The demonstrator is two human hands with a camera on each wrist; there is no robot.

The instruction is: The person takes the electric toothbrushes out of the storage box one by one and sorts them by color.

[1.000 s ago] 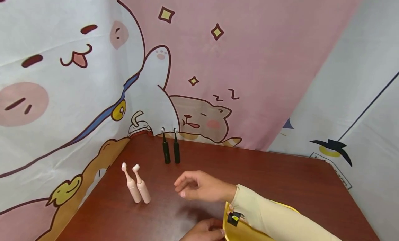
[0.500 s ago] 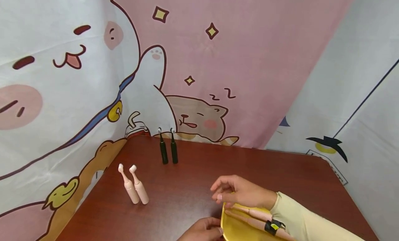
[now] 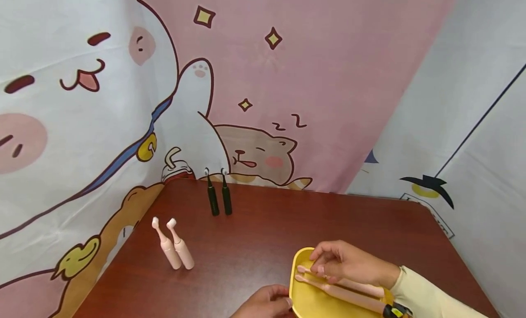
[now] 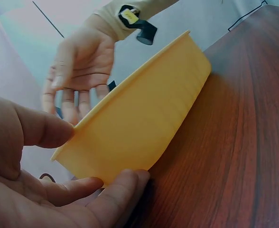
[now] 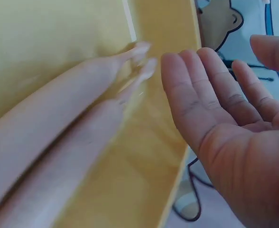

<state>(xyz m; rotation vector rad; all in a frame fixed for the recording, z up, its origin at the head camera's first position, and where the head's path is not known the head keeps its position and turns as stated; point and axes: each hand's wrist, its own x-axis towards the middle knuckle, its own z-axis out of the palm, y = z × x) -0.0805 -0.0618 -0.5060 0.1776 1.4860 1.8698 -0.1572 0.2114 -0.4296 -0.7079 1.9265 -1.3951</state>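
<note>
My left hand (image 3: 265, 303) grips the near left corner of a yellow plastic tray (image 3: 308, 304). In the left wrist view its thumb presses the rim while the fingers curl against the wall and under the base. Two pale pink electric toothbrushes (image 3: 349, 295) lie side by side in the tray, heads toward the left end. Over the tray hovers my right hand (image 3: 353, 265), its fingers loosely bent and holding nothing. The right wrist view shows its palm (image 5: 244, 147) beside the brush heads, apart from them.
Two more pink electric toothbrushes (image 3: 176, 252) stand upright on the left of the reddish-brown table (image 3: 246, 245). Farther back stand two black electric toothbrushes (image 3: 219, 200). A cartoon-printed cloth (image 3: 328, 80) hangs behind the table.
The right hand has moved right from near the standing pink brushes to above the tray. The tray's inside and its two brushes have come into fuller view. The left hand keeps its grip.
</note>
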